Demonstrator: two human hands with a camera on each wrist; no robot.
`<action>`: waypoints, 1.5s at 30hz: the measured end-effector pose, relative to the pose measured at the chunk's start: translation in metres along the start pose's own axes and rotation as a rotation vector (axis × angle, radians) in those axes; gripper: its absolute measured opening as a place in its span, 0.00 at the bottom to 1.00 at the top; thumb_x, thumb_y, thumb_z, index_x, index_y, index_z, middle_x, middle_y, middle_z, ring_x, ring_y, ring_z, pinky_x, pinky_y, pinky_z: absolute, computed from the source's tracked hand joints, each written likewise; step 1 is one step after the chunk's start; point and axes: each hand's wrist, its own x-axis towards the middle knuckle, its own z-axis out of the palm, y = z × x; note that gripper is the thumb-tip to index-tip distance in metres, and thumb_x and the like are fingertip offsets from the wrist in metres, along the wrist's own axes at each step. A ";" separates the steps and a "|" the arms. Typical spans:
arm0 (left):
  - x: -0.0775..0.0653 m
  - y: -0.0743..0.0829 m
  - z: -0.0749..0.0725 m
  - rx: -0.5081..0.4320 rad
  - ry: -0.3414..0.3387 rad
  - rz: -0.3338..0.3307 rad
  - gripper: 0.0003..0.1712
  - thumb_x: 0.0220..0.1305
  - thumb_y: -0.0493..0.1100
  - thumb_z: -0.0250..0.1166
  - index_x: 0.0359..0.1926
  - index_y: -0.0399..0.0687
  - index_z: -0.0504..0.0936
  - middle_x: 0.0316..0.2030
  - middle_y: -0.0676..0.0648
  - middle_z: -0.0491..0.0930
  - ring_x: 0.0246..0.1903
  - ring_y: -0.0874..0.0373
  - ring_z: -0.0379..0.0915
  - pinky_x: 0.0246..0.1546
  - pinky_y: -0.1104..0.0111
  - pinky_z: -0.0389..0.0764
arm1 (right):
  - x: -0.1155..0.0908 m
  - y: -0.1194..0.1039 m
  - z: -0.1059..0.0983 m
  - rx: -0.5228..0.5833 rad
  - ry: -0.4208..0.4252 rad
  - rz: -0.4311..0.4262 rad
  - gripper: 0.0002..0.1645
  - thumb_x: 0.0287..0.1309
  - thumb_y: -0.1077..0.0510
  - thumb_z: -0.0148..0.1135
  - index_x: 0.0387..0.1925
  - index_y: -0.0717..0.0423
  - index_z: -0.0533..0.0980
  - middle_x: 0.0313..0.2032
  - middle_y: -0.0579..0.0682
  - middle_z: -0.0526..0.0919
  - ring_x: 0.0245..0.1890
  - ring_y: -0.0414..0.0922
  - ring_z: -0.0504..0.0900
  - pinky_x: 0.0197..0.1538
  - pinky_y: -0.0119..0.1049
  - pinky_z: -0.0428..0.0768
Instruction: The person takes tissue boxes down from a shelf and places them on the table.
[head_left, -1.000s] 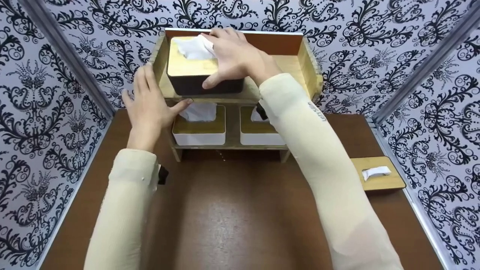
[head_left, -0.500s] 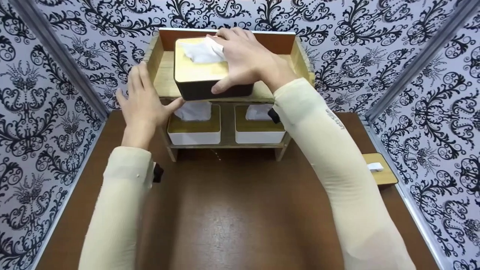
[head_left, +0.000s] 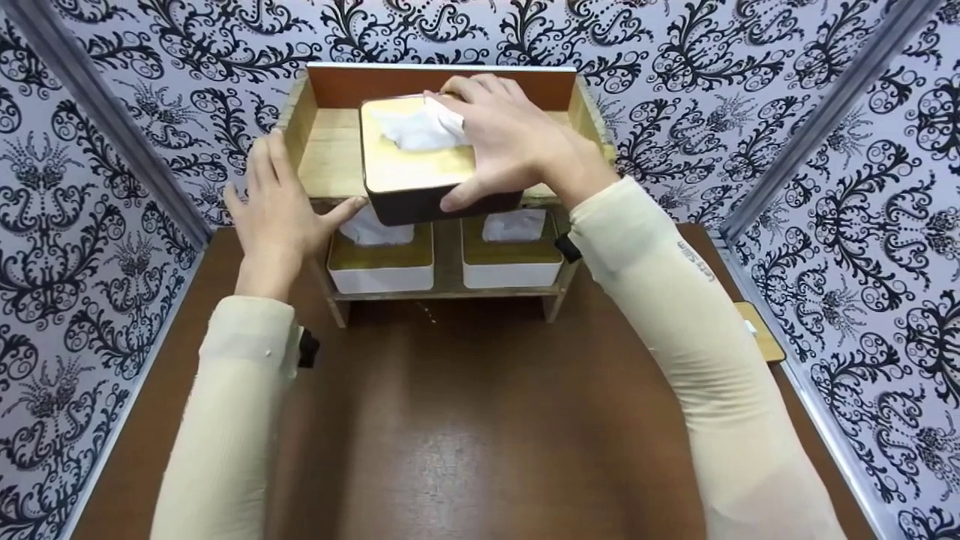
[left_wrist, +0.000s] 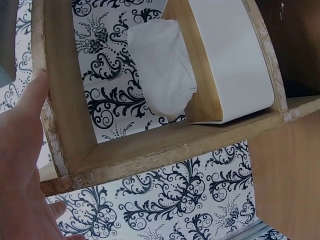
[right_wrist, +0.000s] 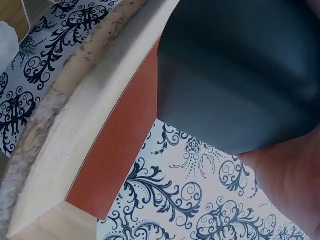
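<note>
My right hand (head_left: 514,146) grips a black tissue box (head_left: 412,169) with a wooden lid, thumb on its front side, fingers over its far side. White tissue sticks up from the lid. Slightly tilted, the box hangs above the upper board of a small wooden shelf (head_left: 330,154), over its front edge. The right wrist view shows the dark box (right_wrist: 235,85) large, with part of that hand (right_wrist: 290,175). My left hand (head_left: 274,206) rests against the shelf's left upper corner, fingers extended, thumb touching the upper board's front edge (left_wrist: 42,100).
Two white tissue boxes with wooden lids stand in the shelf's lower level, one left (head_left: 381,277) and one right (head_left: 514,274). Another wooden-lidded box (head_left: 765,334) lies at the right of the brown table (head_left: 450,420), partly behind my right arm. Patterned walls (head_left: 97,225) enclose the table.
My right hand has lifted the black tissue box and brought it toward me and rightward, past the upper board's front edge. The left hand has stayed at the shelf's corner.
</note>
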 end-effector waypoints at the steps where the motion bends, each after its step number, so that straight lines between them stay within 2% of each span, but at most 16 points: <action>1: 0.000 0.000 0.000 0.000 -0.001 0.000 0.78 0.42 0.88 0.52 0.76 0.49 0.22 0.78 0.41 0.28 0.78 0.44 0.29 0.72 0.33 0.34 | -0.002 0.000 0.001 0.001 -0.003 -0.001 0.76 0.30 0.20 0.68 0.77 0.46 0.48 0.72 0.51 0.59 0.72 0.51 0.55 0.77 0.47 0.52; 5: 0.001 -0.001 0.000 -0.005 0.001 -0.001 0.79 0.41 0.87 0.53 0.76 0.49 0.23 0.78 0.41 0.29 0.78 0.44 0.29 0.72 0.33 0.34 | -0.012 0.000 0.004 -0.003 -0.012 -0.009 0.77 0.29 0.19 0.68 0.77 0.45 0.47 0.72 0.50 0.58 0.72 0.51 0.55 0.77 0.49 0.51; 13: 0.001 -0.002 -0.001 -0.010 -0.005 -0.009 0.79 0.42 0.87 0.55 0.76 0.49 0.22 0.78 0.41 0.28 0.77 0.43 0.29 0.71 0.33 0.33 | -0.029 -0.003 0.019 0.000 0.002 -0.066 0.76 0.27 0.21 0.70 0.75 0.50 0.53 0.70 0.53 0.60 0.71 0.53 0.56 0.77 0.51 0.50; 21: 0.001 -0.002 -0.002 -0.007 -0.013 -0.007 0.79 0.42 0.86 0.55 0.76 0.49 0.22 0.78 0.41 0.27 0.77 0.43 0.28 0.70 0.30 0.36 | -0.048 -0.008 0.031 0.003 0.026 -0.105 0.75 0.26 0.21 0.71 0.75 0.49 0.54 0.69 0.55 0.60 0.70 0.55 0.59 0.75 0.54 0.54; 27: 0.001 -0.002 -0.002 0.003 -0.011 -0.003 0.78 0.43 0.86 0.54 0.76 0.49 0.22 0.77 0.41 0.27 0.77 0.42 0.28 0.70 0.30 0.36 | -0.065 -0.009 0.039 -0.002 0.026 -0.136 0.76 0.26 0.22 0.71 0.75 0.50 0.53 0.71 0.56 0.59 0.71 0.56 0.57 0.75 0.56 0.54; 34: 0.000 -0.002 -0.002 0.010 -0.010 -0.003 0.78 0.43 0.87 0.54 0.76 0.49 0.22 0.78 0.41 0.27 0.77 0.42 0.28 0.70 0.30 0.37 | -0.079 -0.009 0.051 -0.041 0.065 -0.206 0.76 0.27 0.21 0.70 0.75 0.52 0.54 0.70 0.59 0.60 0.69 0.56 0.59 0.74 0.55 0.56; 45: -0.002 0.001 -0.001 0.009 0.011 0.012 0.78 0.44 0.87 0.53 0.76 0.47 0.23 0.77 0.40 0.29 0.77 0.42 0.29 0.70 0.30 0.36 | -0.100 -0.005 0.075 -0.012 0.077 -0.224 0.75 0.25 0.22 0.70 0.74 0.52 0.56 0.68 0.60 0.63 0.68 0.57 0.61 0.73 0.54 0.58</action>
